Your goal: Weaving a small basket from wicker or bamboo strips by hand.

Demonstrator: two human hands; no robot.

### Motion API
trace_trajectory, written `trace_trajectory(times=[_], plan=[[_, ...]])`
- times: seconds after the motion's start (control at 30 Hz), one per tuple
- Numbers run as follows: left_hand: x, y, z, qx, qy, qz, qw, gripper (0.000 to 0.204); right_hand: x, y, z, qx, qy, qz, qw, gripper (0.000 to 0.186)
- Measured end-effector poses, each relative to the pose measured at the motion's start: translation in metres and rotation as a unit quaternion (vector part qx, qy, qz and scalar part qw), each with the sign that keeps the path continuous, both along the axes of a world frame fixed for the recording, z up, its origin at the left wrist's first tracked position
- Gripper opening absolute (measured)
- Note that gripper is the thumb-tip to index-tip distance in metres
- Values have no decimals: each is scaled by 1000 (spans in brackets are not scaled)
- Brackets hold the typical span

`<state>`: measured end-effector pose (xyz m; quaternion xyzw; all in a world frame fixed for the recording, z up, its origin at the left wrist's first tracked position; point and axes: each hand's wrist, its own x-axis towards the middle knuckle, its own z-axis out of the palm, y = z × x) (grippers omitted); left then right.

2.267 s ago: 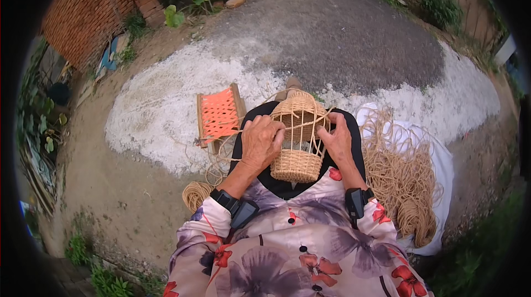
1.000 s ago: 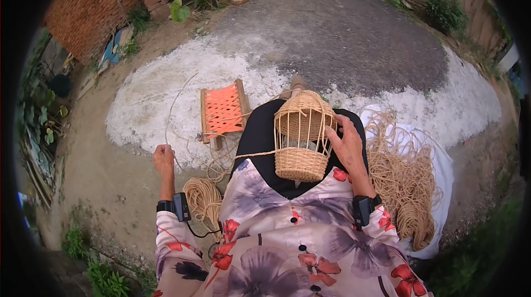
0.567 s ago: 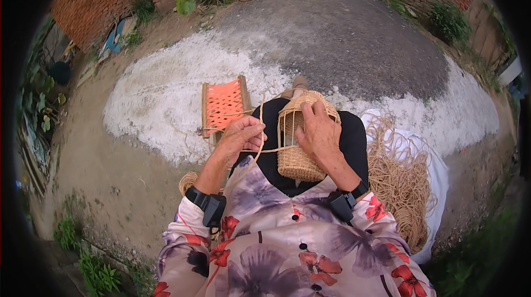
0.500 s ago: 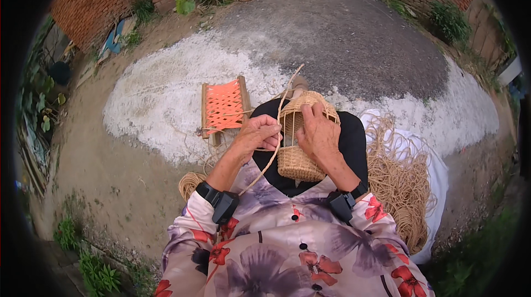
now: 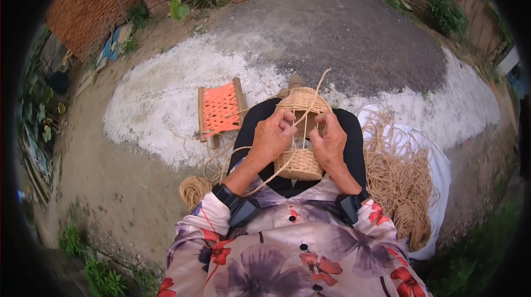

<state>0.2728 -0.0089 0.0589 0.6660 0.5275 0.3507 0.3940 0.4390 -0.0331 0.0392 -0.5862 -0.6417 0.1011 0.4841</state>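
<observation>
A woven straw-coloured basket [image 5: 298,165] rests on my lap, with an open gap across its middle where bare upright strands show between the woven upper and lower parts. At the gap's left side my left hand [image 5: 272,137] is closed on a twisted cord [image 5: 318,88], pinched between thumb and fingers. The cord's free end sticks up past the basket's top, and its other stretch runs down under my left wrist. My right hand [image 5: 330,141] lies against the basket's right side, fingers bent round the edge of the gap. Its palm side is hidden.
Left of my knees stands a low wooden stool [image 5: 221,107] with an orange woven seat. A coil of cord [image 5: 194,190] lies by my left side. On the right, a large heap of loose cord [image 5: 399,181] rests on a white cloth [image 5: 442,167]. Brick walls [image 5: 91,6] rise beyond.
My left hand has moved right, close against the basket, bringing the cord across its opening. The cord's free end has swung right. My right hand has shifted down from the upper rim to the side.
</observation>
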Motion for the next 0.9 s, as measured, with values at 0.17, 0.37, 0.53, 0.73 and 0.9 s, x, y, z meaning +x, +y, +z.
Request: trace_trajectory(times=[0.17, 0.37, 0.53, 0.73, 0.9], plan=[[-25, -8, -8, -99, -121, 48, 987, 15, 5, -2, 0, -9, 37, -3, 999, 25], [-30, -4, -26, -22, -38, 22, 999, 9, 6, -3, -3, -6, 26, 5, 1000, 24], [-17, -1, -42, -10, 43, 14, 999, 17, 6, -6, -4, -15, 41, 13, 999, 25], [2, -4, 0, 86, 111, 9, 990, 21, 30, 5, -25, -129, 232, 44, 963, 19], [-9, 0, 2, -91, -16, -40, 995, 26, 26, 7, -2, -217, 176, 34, 960, 43]])
